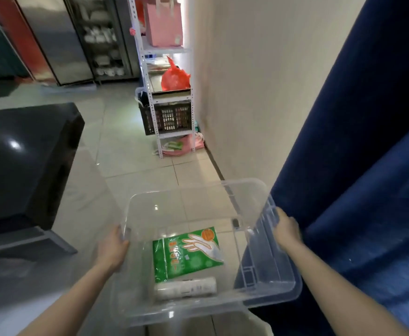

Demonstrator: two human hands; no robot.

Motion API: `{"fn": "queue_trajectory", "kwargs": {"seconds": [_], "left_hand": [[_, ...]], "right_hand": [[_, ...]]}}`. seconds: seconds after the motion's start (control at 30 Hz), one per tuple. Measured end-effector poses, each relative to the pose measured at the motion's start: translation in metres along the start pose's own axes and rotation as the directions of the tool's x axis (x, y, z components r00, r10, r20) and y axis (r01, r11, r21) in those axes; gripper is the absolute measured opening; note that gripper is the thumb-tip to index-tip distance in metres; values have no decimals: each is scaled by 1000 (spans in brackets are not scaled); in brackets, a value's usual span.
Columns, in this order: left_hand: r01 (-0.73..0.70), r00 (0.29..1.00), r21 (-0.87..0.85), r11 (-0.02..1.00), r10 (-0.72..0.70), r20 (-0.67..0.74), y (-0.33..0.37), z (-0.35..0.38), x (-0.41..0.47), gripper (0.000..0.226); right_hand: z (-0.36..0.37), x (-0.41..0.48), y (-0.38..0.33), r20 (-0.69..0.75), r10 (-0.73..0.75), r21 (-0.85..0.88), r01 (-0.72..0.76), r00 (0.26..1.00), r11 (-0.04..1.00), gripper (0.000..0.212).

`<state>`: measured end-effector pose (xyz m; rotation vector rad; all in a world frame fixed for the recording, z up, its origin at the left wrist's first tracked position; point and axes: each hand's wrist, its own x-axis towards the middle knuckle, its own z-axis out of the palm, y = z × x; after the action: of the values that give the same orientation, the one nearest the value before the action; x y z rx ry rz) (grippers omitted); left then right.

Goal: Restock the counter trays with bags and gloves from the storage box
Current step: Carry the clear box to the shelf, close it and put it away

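Note:
A clear plastic storage box (pixel 198 190) hangs in front of me above the tiled floor. My left hand (pixel 112 248) grips its left rim and my right hand (pixel 287 230) grips its right rim. Inside, on the bottom, lies a green pack of gloves (pixel 186 254) with a hand printed on it. A white roll of bags (pixel 186 288) lies just nearer to me, along the pack's near edge.
A black counter (pixel 24 161) stands to the left. A dark blue curtain (pixel 358 166) hangs at the right, touching the box's side. Ahead, a white shelf rack (pixel 159 98) holds a black crate, a red bag and a pink bag, against a cream wall.

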<state>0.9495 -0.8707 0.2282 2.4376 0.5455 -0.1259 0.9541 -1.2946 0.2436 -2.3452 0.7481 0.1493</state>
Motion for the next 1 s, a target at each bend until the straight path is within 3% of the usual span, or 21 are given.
{"fn": "queue_trajectory", "kwargs": {"seconds": [0.33,0.8,1.0], "left_hand": [[90,990,-31,995,-93,-104,52,11,231,46],[179,966,-119,977,-197,-166,115,-32,584,51],[270,929,-149,951,-298,-218,103,-74,713,47]], "right_hand": [[70,241,-171,165,-236,-237,271,958,933,44],[164,514,-452,153,-309,-198,336,939,921,40],[244,610,-593,280,-383,-186,441,880,878,48]]}}
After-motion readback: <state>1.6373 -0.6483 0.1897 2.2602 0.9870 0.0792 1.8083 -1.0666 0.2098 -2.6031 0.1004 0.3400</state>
